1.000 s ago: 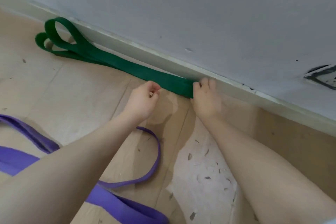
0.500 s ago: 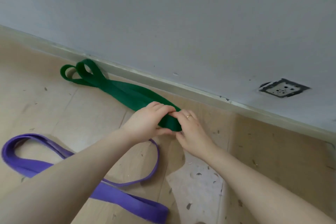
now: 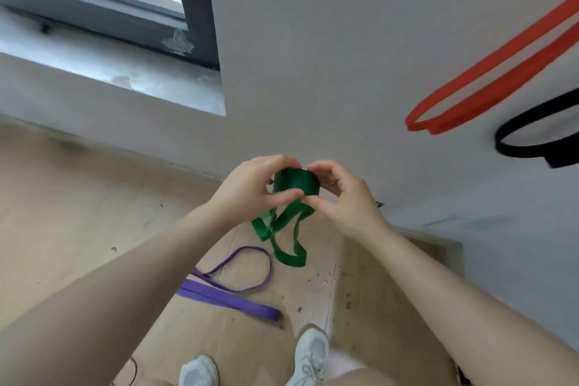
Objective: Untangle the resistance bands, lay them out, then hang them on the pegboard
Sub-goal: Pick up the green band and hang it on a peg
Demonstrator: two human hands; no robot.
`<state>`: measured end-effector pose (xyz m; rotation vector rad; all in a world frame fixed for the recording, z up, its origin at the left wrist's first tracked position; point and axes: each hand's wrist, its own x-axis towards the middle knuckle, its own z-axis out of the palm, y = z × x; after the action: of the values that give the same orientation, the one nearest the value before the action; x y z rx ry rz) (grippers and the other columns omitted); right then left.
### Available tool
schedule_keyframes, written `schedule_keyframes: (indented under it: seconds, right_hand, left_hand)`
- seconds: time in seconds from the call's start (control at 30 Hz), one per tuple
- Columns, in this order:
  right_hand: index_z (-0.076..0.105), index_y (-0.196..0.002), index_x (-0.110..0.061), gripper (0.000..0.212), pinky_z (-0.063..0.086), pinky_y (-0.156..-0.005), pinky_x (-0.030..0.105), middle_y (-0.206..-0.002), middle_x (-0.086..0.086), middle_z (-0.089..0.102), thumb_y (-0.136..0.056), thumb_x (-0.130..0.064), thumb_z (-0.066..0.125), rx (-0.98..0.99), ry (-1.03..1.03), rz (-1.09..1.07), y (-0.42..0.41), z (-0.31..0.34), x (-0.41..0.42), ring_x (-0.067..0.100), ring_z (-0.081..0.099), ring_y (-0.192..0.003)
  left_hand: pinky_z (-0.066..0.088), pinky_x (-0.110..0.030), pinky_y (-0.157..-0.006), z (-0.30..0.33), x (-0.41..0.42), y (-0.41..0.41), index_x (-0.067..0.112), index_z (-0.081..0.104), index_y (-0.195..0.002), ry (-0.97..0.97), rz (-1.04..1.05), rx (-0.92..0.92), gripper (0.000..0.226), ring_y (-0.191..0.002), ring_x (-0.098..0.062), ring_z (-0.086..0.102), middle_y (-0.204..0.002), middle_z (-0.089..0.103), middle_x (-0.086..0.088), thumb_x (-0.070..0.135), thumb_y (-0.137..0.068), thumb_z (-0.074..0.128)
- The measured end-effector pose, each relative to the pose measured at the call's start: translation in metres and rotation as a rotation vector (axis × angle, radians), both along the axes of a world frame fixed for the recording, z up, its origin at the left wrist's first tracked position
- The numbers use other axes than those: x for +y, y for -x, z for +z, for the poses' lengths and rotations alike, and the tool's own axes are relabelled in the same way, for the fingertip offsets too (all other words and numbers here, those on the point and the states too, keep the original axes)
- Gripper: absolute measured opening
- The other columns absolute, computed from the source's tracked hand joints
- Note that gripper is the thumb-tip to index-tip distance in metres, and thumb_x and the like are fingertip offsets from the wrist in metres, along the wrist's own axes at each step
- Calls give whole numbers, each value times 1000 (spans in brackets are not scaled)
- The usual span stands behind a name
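Both hands are raised in front of the wall, the left hand (image 3: 250, 188) and right hand (image 3: 340, 194) each pinching the top of one green resistance band (image 3: 294, 188). Its loops hang straight down, twisted, clear of the floor. Two purple bands (image 3: 232, 294) lie on the cardboard floor (image 3: 78, 229). One orange band (image 3: 488, 81) and one black band (image 3: 532, 141) hang on the wall.

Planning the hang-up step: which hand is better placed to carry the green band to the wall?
Probably the right hand: it grips the green band on the side nearer the hung orange band and black band.
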<state>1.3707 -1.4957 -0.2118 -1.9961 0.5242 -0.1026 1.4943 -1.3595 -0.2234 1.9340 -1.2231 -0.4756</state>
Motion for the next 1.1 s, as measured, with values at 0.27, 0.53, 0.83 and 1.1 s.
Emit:
schedule_keyframes:
  seconds: [0.27, 0.53, 0.83, 1.1]
  right_hand:
    - [55, -102, -38, 36, 43, -96, 17, -107, -20, 60, -83, -10, 67, 9, 61, -86, 73, 234, 12, -5, 55, -106]
    - [62, -98, -33, 34, 47, -98, 33, -104, -8, 66, -82, -3, 67, -180, 142, -412, 177, 353, 27, 10, 62, -103]
    - [51, -100, -30, 21, 39, -105, 36, -112, -2, 61, -87, -18, 62, -341, 47, -565, 197, 360, 10, 12, 54, -114]
    - [43, -101, -31, 25, 43, -76, 18, -86, -6, 57, -92, -11, 55, -359, -53, -435, 171, 345, -51, -6, 55, -74]
  left_hand:
    - [53, -17, -78, 210, -2, 51, 12, 55, -115, 97, -263, 55, 44, -98, -14, 59, -110, 60, 2, 36, -80, 65]
    - [48, -9, -81, 326, -26, 143, 17, 53, -110, 249, -367, 151, 26, -97, -5, 56, -101, 58, 10, 13, -86, 63]
    - [48, -8, -74, 367, -56, 175, 19, 49, -101, 359, -287, 232, 20, -94, 3, 59, -96, 59, 15, 7, -88, 58]
    - [52, -23, -78, 350, -108, 160, 19, 53, -100, 285, -100, 198, 17, -89, -4, 59, -94, 62, 8, 11, -86, 59]
